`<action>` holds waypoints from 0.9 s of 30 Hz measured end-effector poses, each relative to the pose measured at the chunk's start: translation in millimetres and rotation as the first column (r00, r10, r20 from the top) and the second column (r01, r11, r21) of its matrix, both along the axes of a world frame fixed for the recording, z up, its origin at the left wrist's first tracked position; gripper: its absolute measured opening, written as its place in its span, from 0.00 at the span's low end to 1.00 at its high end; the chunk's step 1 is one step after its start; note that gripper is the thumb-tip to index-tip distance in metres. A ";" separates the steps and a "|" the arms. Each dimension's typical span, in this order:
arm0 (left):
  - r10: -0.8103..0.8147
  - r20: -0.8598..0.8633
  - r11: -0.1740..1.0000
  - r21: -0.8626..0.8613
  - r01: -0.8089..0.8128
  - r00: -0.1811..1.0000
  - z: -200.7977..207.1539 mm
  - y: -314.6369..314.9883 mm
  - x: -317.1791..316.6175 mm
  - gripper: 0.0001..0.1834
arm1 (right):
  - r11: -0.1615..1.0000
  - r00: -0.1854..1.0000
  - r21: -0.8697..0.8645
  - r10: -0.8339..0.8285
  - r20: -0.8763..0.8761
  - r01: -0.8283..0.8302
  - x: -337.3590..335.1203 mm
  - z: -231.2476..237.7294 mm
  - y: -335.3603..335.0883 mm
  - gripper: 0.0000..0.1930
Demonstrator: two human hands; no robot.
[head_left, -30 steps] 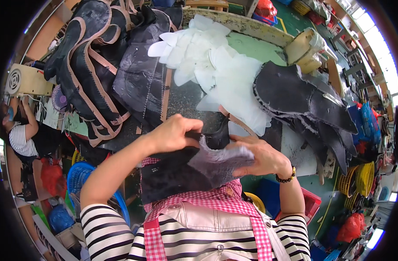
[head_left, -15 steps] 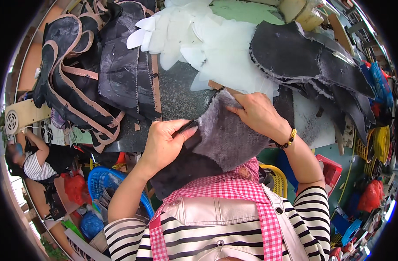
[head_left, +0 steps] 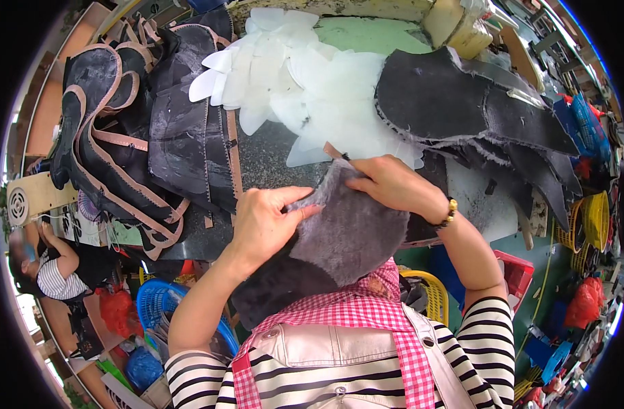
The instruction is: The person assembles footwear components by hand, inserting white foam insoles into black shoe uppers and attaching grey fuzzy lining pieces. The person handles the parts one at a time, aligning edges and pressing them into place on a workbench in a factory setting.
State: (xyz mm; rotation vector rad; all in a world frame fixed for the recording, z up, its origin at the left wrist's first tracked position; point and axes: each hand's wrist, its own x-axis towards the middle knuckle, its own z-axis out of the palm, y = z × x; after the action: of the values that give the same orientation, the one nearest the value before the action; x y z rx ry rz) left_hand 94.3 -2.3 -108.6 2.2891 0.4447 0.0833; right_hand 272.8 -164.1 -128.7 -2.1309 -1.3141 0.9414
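A piece of grey fleece-lined black material (head_left: pixel 349 228) hangs between my hands, its fuzzy side toward me and its lower part against my apron. My left hand (head_left: pixel 265 221) pinches its left edge between thumb and fingers. My right hand (head_left: pixel 393 183) grips the upper right edge, thumb on the fleece. A narrow tan strip (head_left: pixel 335 150) sticks up at the top edge beside my right fingers. Just beyond lies a spread of translucent white shaped sheets (head_left: pixel 339 88). Stacked black fleece-backed pieces (head_left: pixel 434 95) rest to the right of them.
Black pieces with tan stitched edging (head_left: pixel 182 129) are heaped at the left of the dark worktable (head_left: pixel 267 153). Below the table edge stand a blue basket (head_left: pixel 155 293) and a yellow basket (head_left: pixel 438 293). A co-worker in a striped top (head_left: pixel 58 273) is at far left.
My left fingers have shifted along the edge, and more grey fleece now shows beside them. The held piece has turned slightly and lies a little lower. The whole view has shifted slightly.
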 end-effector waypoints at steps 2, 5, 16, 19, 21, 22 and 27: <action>-0.040 0.086 0.997 0.070 0.035 0.996 -6.0 -5.5 -3.3 0.14 | 0.999 0.991 0.044 -0.037 0.131 0.032 -9.1 -9.6 6.2 0.13; -0.107 0.127 0.984 0.159 0.086 0.986 -8.4 -9.4 -0.5 0.13 | 0.997 0.954 -0.010 -0.070 0.292 0.076 -16.5 -5.1 11.9 0.12; -0.474 0.104 0.821 0.411 0.396 0.874 99.9 21.0 -17.5 0.19 | 0.804 0.972 0.592 0.179 -0.149 -0.058 -19.8 38.8 -16.0 0.15; -0.566 -0.199 0.438 0.749 0.496 0.800 155.8 10.8 20.6 0.20 | 0.738 0.948 0.620 -0.081 -0.308 0.264 -39.6 36.5 -25.1 0.13; -0.537 -0.230 0.328 0.829 0.452 0.811 158.2 7.9 32.8 0.23 | 0.638 0.848 0.576 -0.264 -0.460 0.511 -50.6 18.9 -16.4 0.13; -0.563 -0.099 0.352 0.870 0.346 0.821 136.2 11.9 34.3 0.25 | 0.611 0.817 0.568 -0.262 -0.513 0.552 -51.4 9.4 -9.0 0.14; -0.552 0.045 0.689 0.587 0.425 0.833 30.7 11.1 4.0 0.38 | 0.707 0.845 0.463 -0.458 -0.275 0.534 -26.4 -56.6 -14.3 0.09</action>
State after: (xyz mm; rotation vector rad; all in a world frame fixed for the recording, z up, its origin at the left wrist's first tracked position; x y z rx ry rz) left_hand 98.3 8.9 -77.9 2.8550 -0.3904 0.2159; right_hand 246.4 -178.4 -185.2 -1.7895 -0.7303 0.4202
